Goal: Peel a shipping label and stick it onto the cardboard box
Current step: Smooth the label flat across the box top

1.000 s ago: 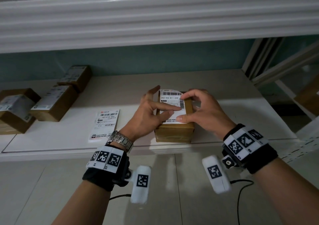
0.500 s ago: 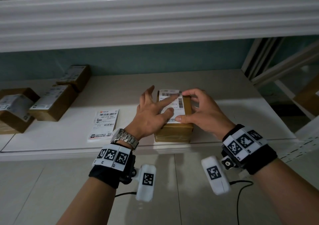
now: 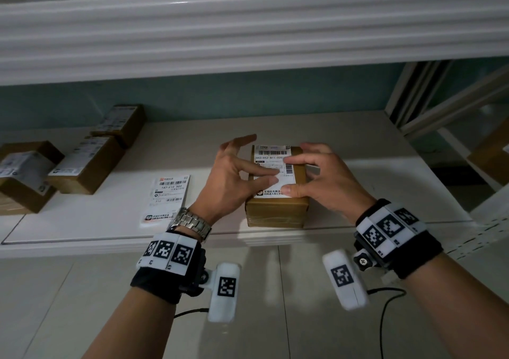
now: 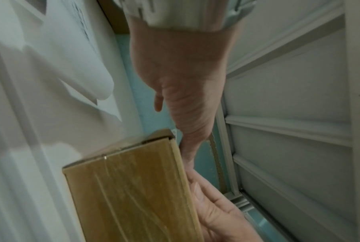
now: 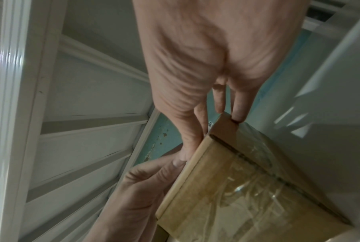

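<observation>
the left hand [image 3: 231,176] has slid nearer; straight fingers press the shipping label [image 3: 272,171] on the cardboard box [image 3: 276,210]; the right hand [image 3: 322,182], fingers relaxed, steadies it.

Dim indoor light overall. Shelf top [image 3: 371,152] brightest near its front edge, shadowed toward the back wall. Head view bows at edges. Both wrist views soft, motion-blurred; tape glare on box [image 5: 247,188].

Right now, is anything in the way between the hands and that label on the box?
Nothing visible: left hand and right hand fingers already rest on the shipping label lying atop the cardboard box.
</observation>
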Available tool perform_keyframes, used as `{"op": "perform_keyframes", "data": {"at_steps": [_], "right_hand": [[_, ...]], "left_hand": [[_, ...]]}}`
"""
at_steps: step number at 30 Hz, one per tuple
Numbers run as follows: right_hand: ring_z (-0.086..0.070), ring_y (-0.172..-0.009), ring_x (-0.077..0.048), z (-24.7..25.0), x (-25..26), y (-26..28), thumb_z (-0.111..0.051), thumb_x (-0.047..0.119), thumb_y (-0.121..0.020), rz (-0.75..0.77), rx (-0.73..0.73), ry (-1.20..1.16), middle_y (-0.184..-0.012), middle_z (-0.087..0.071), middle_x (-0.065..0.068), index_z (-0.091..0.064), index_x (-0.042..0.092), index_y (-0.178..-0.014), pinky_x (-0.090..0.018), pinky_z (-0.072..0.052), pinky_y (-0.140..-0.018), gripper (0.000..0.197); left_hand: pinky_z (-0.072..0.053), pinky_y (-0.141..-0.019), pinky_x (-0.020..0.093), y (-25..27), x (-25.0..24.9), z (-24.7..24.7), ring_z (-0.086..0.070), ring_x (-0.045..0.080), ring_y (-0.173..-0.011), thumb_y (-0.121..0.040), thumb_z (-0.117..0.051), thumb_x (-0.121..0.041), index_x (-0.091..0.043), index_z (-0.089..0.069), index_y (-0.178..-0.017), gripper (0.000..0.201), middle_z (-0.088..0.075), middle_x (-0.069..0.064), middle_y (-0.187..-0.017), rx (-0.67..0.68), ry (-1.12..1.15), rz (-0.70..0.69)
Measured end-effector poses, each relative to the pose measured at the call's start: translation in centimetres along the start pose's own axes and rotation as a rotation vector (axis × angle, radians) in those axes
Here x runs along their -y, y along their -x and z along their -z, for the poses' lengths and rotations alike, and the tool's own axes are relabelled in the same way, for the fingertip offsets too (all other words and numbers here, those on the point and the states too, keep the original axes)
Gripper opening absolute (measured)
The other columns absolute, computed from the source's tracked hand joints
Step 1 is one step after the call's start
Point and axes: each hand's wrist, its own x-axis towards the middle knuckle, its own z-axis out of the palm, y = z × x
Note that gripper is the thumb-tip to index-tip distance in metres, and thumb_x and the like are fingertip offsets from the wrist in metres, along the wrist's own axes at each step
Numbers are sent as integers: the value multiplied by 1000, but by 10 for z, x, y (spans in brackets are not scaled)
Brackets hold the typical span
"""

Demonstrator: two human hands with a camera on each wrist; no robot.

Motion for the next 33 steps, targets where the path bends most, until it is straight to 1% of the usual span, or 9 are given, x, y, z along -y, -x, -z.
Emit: {"op": "perform_keyframes", "data": {"at_steps": [3, 6, 10, 12, 15, 20, 22, 26, 33], "right_hand": [[-42, -139, -13, -1, 3, 1, -94, 10, -65, -19, 3, 7, -153, -36, 2, -68, 14, -131, -21, -38, -111, 71], [-42, -141, -16, -2, 4, 1, -92, 9, -68, -53, 26, 22, -157, -31, 2, -61, 16, -140, -18, -36, -105, 78], [-36, -147, -21, -3, 6, 0, -88, 12, -74, -116, 61, 39, -168, -15, 2, -50, 31, -149, -23, -33, -107, 86], [-41, -143, -22, -5, 6, -1, -86, 13, -77, -125, 74, 37, -165, -25, -2, -47, 35, -150, -27, -38, -109, 85], [-51, -127, -19, -8, 4, -2, -82, 10, -79, -123, 94, -6, -145, -46, -3, -46, 38, -150, -28, -46, -98, 84], [-50, -129, -22, -13, 6, -3, -79, 22, -66, -152, 94, -30, -143, -50, -4, -45, 38, -149, -39, -47, -106, 92], [-50, -129, -22, -16, 6, -5, -74, 28, -59, -156, 91, -20, -142, -51, -4, -44, 39, -149, -41, -47, -108, 96], [-37, -136, -26, -17, 6, -7, -70, 29, -64, -184, 128, 53, -145, -38, -5, -32, 42, -155, -46, -37, -115, 99], [-29, -141, -28, -16, 9, -7, -69, 32, -65, -213, 116, 98, -149, -32, -4, -21, 45, -158, -51, -30, -117, 106]], "left_hand": [[-33, -118, 51, 4, 3, 5, -32, 13, -146, -78, -82, -47, -42, -80, -105, 28, -43, -11, -157, 49, 24, 6], [-29, -120, 43, 7, 3, 9, -24, 12, -149, -78, -80, -53, -48, -74, -117, 40, -35, -7, -161, 107, -48, 65], [-27, -118, 47, 6, 1, 11, -10, 20, -155, -81, -72, -61, -57, -50, -141, 64, -18, 2, -167, 230, -108, 175], [-24, -119, 50, 5, -1, 10, -6, 22, -156, -84, -69, -60, -58, -37, -149, 72, -15, 7, -167, 276, -108, 219], [-20, -121, 52, 4, -3, 7, -6, 24, -156, -89, -68, -54, -58, -29, -152, 74, -15, 9, -166, 312, -60, 246], [-24, -121, 52, 1, 0, 1, -16, 25, -151, -75, -62, -62, -54, -20, -156, 92, -26, 6, -161, 292, -28, 293], [-28, -118, 50, 0, -1, -3, -25, 26, -145, -74, -61, -59, -51, -19, -157, 93, -34, 5, -154, 285, 3, 297], [-39, -109, 48, -2, -3, -10, -36, 27, -134, -73, -60, -52, -50, -24, -153, 88, -39, 4, -142, 258, 21, 298], [-37, -116, 52, -4, -5, -17, -33, 30, -143, -82, -52, -50, -59, -40, -143, 63, -26, -1, -154, 197, 89, 316]]}}
